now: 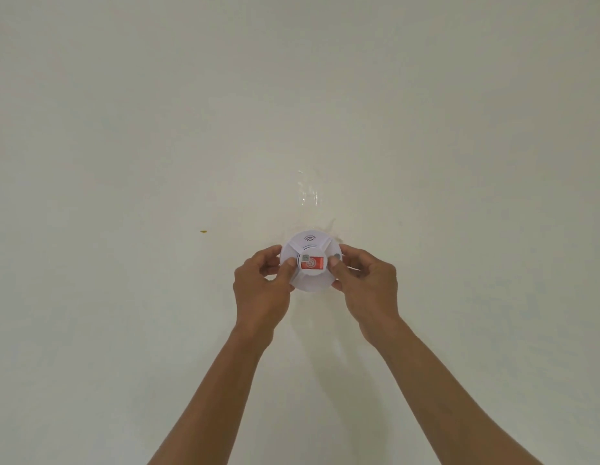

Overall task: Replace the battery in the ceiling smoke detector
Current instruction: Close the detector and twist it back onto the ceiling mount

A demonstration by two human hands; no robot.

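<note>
**Item: ceiling detector, gripped for twist-off**

Round white plastic smoke detector point(310, 261) with red label, on the pale ceiling point(157, 129). Left hand point(263, 286) and right hand point(367, 285) curl fingers round its rim. Apparently still mounted. Turn evenly, supporting its weight.

The smoke detector point(310, 261) sits against the pale ceiling point(157, 129), and both its flanks are taken: the left hand point(261, 290) grips the left rim, the right hand point(369, 286) grips the right rim, thumbs lying across the face. Below the detector, the two forearms leave a bare wedge of ceiling between them. Above the detector the ceiling lies bare, with only shiny smears point(307, 193) near the detector's top edge and a small yellow speck point(203, 231) well to its left.
</note>
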